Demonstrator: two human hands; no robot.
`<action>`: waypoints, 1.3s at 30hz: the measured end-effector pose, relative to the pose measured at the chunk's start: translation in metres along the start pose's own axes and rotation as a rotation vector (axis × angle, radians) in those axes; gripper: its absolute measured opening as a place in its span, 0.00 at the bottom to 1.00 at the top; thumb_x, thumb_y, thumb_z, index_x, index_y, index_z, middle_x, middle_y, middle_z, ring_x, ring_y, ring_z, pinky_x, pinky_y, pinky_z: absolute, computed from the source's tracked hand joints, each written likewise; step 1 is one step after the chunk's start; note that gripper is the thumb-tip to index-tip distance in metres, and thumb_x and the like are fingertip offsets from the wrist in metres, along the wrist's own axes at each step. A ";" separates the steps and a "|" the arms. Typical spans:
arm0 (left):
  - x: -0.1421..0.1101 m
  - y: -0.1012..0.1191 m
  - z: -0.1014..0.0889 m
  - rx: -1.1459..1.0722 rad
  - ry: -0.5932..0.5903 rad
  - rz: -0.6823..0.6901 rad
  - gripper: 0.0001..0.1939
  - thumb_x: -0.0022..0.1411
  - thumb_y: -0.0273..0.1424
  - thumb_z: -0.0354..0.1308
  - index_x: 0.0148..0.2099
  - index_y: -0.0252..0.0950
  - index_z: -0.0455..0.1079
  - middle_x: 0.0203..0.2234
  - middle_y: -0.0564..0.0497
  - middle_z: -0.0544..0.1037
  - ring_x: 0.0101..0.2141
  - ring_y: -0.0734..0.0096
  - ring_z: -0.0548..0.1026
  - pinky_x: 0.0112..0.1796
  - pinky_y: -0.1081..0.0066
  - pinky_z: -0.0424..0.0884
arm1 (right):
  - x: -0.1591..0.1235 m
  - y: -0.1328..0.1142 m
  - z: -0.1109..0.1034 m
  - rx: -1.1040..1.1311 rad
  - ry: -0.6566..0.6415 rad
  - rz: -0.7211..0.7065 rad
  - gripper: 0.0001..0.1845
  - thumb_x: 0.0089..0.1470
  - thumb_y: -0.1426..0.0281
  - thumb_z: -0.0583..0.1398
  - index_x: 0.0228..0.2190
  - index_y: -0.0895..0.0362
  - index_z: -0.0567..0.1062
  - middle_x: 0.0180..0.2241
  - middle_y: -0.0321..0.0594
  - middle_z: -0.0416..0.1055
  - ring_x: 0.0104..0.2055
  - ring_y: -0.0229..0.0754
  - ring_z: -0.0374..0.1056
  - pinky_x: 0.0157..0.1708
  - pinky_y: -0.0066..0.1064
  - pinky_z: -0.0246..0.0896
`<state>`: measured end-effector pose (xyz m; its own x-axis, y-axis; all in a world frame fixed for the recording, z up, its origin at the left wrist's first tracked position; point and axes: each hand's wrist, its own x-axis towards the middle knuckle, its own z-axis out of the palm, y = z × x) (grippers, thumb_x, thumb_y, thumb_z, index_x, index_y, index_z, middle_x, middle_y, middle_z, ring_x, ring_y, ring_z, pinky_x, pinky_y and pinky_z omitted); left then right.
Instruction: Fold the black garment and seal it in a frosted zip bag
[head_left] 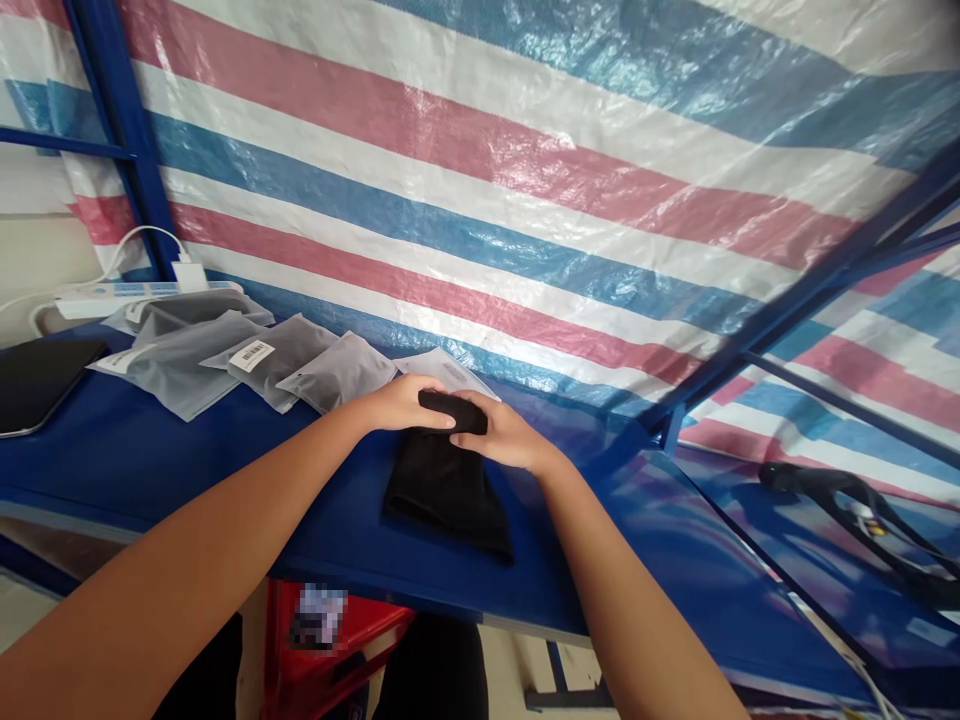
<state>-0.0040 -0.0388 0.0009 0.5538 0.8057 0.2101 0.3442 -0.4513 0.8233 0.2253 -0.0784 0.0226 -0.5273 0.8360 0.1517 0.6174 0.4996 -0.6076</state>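
Note:
A black garment (450,490) lies on the blue table (150,450), its far end rolled or folded over. My left hand (401,402) grips that rolled end from the left, fingers curled round it. My right hand (506,432) grips the same end from the right, thumb on top. Just behind my hands lies a clear plastic bag (450,368), flat on the table.
Several frosted grey bags with packed dark items (225,360) lie at the left rear. A white power strip (127,295) and a dark tablet-like device (37,385) sit far left. A striped tarp hangs behind. A black handheld device (847,500) lies right. A red crate (330,640) stands below.

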 end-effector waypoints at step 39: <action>-0.011 0.019 -0.014 -0.080 -0.214 -0.024 0.25 0.48 0.40 0.70 0.50 0.46 0.77 0.45 0.51 0.80 0.48 0.54 0.77 0.48 0.62 0.72 | -0.004 -0.006 -0.010 0.154 -0.111 0.084 0.27 0.55 0.54 0.65 0.53 0.50 0.75 0.52 0.42 0.74 0.52 0.51 0.71 0.51 0.42 0.68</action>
<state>-0.0139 -0.0512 0.0219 0.6969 0.7127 0.0802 0.3034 -0.3942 0.8675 0.2291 -0.0823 0.0340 -0.5439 0.8390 0.0138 0.5699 0.3814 -0.7279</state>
